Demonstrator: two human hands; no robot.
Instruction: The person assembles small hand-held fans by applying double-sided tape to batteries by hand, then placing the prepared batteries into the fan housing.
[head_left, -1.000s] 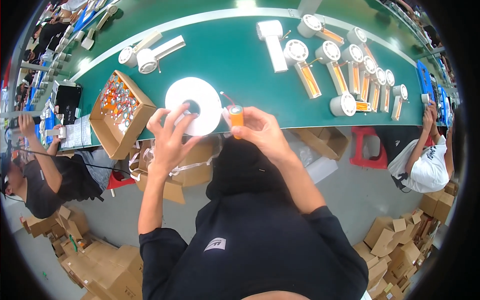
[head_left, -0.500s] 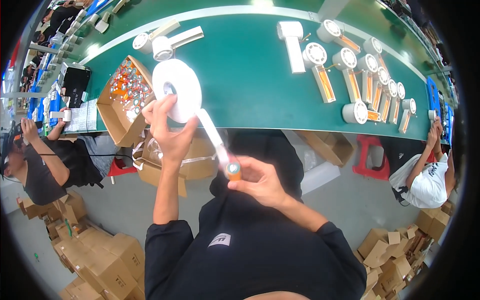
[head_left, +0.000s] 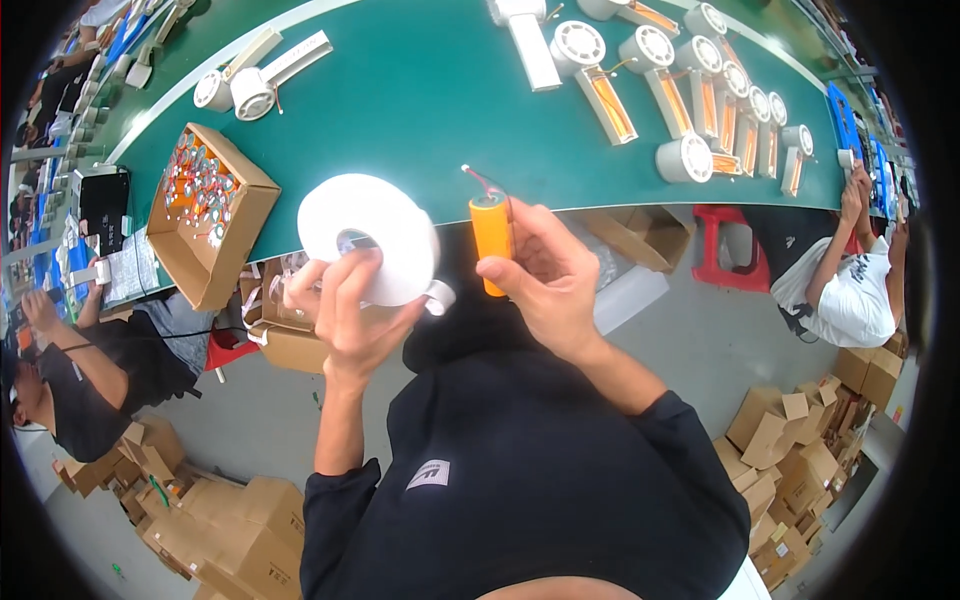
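Observation:
My left hand (head_left: pixel 352 305) is closed on a large white roll of tape (head_left: pixel 330 215), its fingers hooked into the core. A short loose tape end (head_left: pixel 440 296) curls off the roll's lower right side. Between the thumb and fingers of my right hand (head_left: pixel 548 270) stands an orange cylindrical battery (head_left: pixel 490 240), roughly upright. Thin red and dark wires with a small white plug (head_left: pixel 466 169) rise from its top. Roll and battery are apart, both held near the front edge of the green table (head_left: pixel 400 110).
On the table's left, a cardboard box (head_left: pixel 240 190) holds several wired batteries. Two white handheld fan bodies (head_left: pixel 252 95) lie behind it. Several more fan housings (head_left: pixel 655 50), many showing orange batteries, spread at right. Co-workers sit either side; a red stool (head_left: pixel 733 250) stands below.
The tape strip no longer reaches the battery. My right hand has raised the battery and turned it upright; my left hand has lowered the roll slightly. The view has shifted.

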